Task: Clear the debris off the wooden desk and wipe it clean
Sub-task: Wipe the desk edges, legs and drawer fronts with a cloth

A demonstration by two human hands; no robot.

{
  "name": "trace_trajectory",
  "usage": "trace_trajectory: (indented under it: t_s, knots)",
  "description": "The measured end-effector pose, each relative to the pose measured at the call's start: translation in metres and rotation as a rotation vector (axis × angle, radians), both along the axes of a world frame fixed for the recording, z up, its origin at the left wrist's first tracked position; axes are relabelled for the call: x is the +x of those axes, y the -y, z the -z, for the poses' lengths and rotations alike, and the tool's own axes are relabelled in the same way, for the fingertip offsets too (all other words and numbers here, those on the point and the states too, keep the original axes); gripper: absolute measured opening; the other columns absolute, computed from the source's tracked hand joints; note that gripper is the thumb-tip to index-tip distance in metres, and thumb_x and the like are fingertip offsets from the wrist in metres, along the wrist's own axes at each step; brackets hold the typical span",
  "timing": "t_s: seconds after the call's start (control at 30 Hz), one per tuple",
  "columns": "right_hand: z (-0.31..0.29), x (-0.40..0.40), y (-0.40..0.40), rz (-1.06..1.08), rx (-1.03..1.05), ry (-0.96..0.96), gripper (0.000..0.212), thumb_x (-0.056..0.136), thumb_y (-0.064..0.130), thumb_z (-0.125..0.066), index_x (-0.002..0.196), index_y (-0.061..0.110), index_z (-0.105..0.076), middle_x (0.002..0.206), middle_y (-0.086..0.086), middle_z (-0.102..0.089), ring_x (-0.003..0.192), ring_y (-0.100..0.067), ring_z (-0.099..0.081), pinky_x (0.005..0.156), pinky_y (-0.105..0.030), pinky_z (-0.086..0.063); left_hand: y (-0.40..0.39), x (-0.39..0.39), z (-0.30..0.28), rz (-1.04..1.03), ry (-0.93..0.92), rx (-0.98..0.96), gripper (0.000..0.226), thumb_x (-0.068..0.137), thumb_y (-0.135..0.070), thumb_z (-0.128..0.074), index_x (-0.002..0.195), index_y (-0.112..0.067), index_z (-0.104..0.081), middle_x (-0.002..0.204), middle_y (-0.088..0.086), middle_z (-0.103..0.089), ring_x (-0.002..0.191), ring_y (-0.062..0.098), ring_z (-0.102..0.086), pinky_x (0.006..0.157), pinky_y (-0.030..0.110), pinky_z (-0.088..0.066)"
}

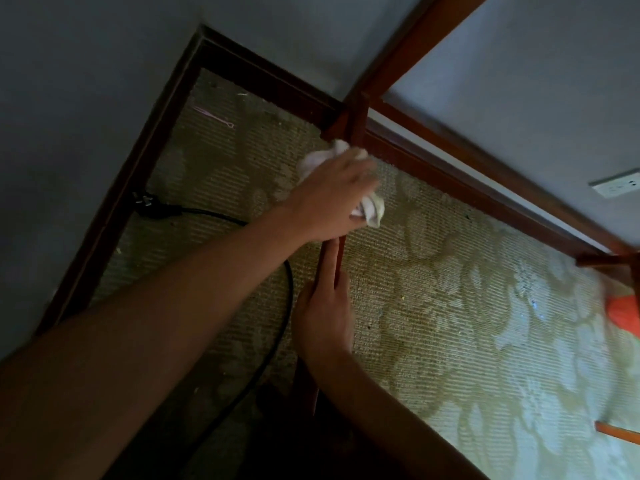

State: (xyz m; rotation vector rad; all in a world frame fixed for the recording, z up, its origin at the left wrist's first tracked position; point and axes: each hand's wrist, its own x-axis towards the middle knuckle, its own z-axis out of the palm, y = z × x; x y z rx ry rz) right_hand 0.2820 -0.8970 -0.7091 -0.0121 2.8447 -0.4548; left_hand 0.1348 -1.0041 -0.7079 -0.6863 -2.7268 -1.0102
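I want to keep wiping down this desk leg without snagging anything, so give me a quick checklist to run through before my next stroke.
1. Cloth in hand: ok. The left hand grips the white cloth against the desk leg.
2. Leg steadied: ok. The right hand rests along the leg lower down.
3. Black cable clear of the leg: cannot tell; it curves close behind the arms.
4. Debris on the carpet: not ok, specks and a thin pink item lie near the corner.
5. Cloth clean enough: cannot tell, too blurred.
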Motion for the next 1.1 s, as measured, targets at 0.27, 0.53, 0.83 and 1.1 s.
trace_trajectory:
  t_s: [0.27,0.53,0.83,1.1]
  knots:
    - [0.0,0.002,0.0,-0.004,-0.018,-0.002,0.089,0.107,0.027,-0.044,0.157,0.043,0.028,0.149,-0.005,-0.041,0.081,-0.014,-0.06,0.069,-0.036,-0.057,-0.004,-0.022,-0.001,-0.202,0.291,0.012,0.081,0.097,-0.06,-0.059,0.161,-0.024,-0.027,0.169,0.02,-0.005,0.153,0.042,-0.022,0.113,0.058,-0.043]
    - [-0.001,0.004,0.002,0.001,-0.014,0.002,0.091,0.105,0.027,-0.044,0.154,0.047,0.03,0.144,0.0,-0.042,0.079,-0.01,-0.059,0.068,-0.034,-0.058,-0.007,0.016,0.029,-0.216,0.394,0.457,0.083,0.099,-0.054,-0.058,0.16,-0.017,-0.016,0.166,0.006,-0.019,0.148,0.026,-0.034,0.112,0.039,-0.046]
    - [0.004,0.0,0.0,-0.01,-0.003,0.007,0.102,0.106,0.029,-0.045,0.137,0.058,0.047,0.148,0.007,-0.038,0.086,-0.012,-0.061,0.072,-0.036,-0.058,-0.015,-0.127,0.013,-0.519,0.416,0.507,0.063,0.097,-0.045,-0.066,0.142,-0.006,-0.047,0.14,0.014,-0.056,0.126,0.029,-0.057,0.09,0.03,-0.043]
    - [0.001,-0.001,0.001,-0.024,0.032,0.029,0.097,0.106,0.031,-0.042,0.142,0.052,0.045,0.145,0.007,-0.039,0.084,-0.014,-0.062,0.073,-0.037,-0.057,-0.029,-0.062,0.025,-0.538,0.422,0.556,0.081,0.086,-0.03,-0.08,0.15,-0.018,-0.032,0.134,0.008,-0.054,0.104,0.022,-0.064,0.063,0.021,-0.047]
